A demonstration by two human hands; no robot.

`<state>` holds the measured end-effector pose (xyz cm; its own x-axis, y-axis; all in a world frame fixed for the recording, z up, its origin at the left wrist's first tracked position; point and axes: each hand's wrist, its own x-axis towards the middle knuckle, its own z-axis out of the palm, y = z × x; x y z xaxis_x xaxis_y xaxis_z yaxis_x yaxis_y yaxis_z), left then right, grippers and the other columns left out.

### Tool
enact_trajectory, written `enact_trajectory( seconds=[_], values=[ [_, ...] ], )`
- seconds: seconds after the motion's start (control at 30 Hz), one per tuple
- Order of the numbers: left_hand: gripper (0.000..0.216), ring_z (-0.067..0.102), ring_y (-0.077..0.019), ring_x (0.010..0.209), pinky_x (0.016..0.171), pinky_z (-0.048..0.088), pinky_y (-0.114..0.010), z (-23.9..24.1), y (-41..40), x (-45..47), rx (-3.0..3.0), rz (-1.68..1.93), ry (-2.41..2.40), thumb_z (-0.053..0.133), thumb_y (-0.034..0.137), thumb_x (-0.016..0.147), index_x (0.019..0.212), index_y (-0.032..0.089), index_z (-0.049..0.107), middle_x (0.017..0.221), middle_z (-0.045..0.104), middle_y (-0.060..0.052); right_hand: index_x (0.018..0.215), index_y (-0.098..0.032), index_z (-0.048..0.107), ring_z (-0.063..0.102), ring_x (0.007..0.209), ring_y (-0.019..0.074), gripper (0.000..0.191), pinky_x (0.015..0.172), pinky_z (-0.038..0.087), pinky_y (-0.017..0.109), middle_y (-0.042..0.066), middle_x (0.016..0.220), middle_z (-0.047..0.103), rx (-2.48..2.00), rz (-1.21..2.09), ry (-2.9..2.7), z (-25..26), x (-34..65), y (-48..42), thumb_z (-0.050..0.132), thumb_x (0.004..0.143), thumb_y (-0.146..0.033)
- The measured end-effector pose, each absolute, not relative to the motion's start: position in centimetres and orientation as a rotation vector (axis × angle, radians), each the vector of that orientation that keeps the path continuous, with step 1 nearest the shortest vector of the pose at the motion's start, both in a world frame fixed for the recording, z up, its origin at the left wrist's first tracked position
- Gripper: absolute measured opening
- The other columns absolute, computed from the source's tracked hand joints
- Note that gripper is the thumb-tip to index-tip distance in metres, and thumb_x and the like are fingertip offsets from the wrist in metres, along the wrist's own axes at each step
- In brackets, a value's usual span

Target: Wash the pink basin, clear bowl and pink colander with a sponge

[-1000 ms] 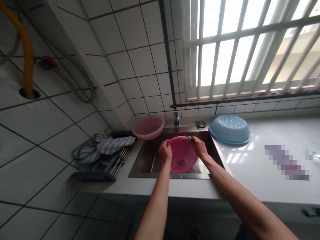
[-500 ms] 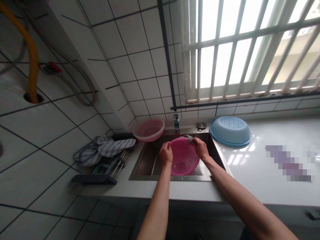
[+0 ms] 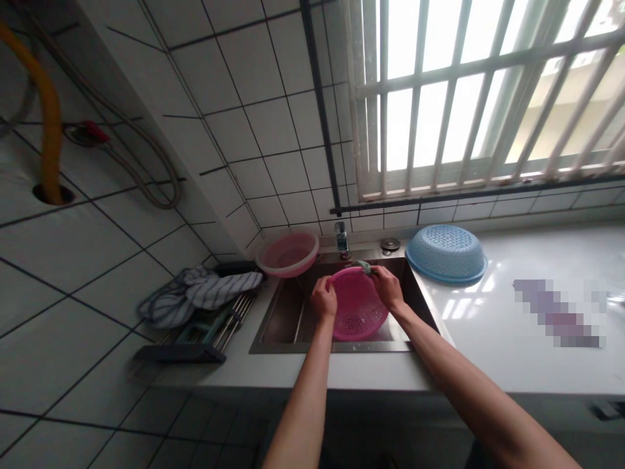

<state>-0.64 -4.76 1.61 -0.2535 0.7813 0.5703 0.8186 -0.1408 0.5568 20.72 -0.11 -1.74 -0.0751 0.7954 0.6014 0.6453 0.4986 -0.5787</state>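
Observation:
A bright pink plastic colander is held tilted over the steel sink, its holed inner side facing me. My left hand is closed around its left rim, with the thumb at the edge. At the upper right of the rim, my right hand is closed on a greyish-green cloth, pressed against the rim. Only a small end of the cloth shows, and the fingers hide the rest. Behind the colander stands the faucet.
A pale pink basin stands at the sink's back left corner. An upturned blue basket rests on the white counter to the right. Left of the sink, a striped cloth lies over a dish rack. A drain plug sits behind the sink.
The view has shifted slightly, so everything sits a little further left. Both hands keep their hold; a bit more of the green cloth shows along the rim.

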Motion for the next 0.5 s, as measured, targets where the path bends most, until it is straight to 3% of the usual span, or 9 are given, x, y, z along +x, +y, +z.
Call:
enact_trajectory(
  seconds=[0.17, 0.37, 0.5],
  values=[
    [0.020, 0.069, -0.0215, 0.096, 0.088, 0.050, -0.030, 1.8, -4.8, -0.9, -1.904, -1.362, -2.022, 0.051, 0.022, 0.103, 0.105, 0.022, 0.071, 0.101, 0.073, -0.008, 0.118, -0.020, 0.069, 0.070, 0.094, 0.0231, 0.028, 0.084, 0.053, 0.033, 0.009, 0.109, 0.075, -1.283, 0.198, -1.740, -2.3, 22.6, 0.2, 0.049, 0.099, -0.017],
    [0.018, 0.067, -0.0215, 0.097, 0.091, 0.048, -0.031, 1.9, -5.1, 0.7, -2.268, -1.016, -1.870, 0.056, 0.018, 0.100, 0.098, 0.025, 0.072, 0.099, 0.073, -0.006, 0.120, -0.024, 0.069, 0.069, 0.100, 0.0221, 0.030, 0.088, 0.054, 0.031, 0.008, 0.111, 0.075, -1.019, 0.085, -2.126, -1.4, 18.9, -1.3, 0.056, 0.097, -0.010],
    [0.019, 0.068, -0.0200, 0.095, 0.088, 0.049, -0.029, 1.9, -5.0, 0.5, -2.175, -1.189, -1.929, 0.054, 0.018, 0.101, 0.101, 0.024, 0.072, 0.099, 0.074, -0.005, 0.122, -0.025, 0.069, 0.069, 0.103, 0.0219, 0.030, 0.092, 0.054, 0.032, 0.007, 0.113, 0.075, -1.027, 0.125, -2.053, -1.0, 18.9, -1.1, 0.055, 0.099, -0.013]
  ],
)
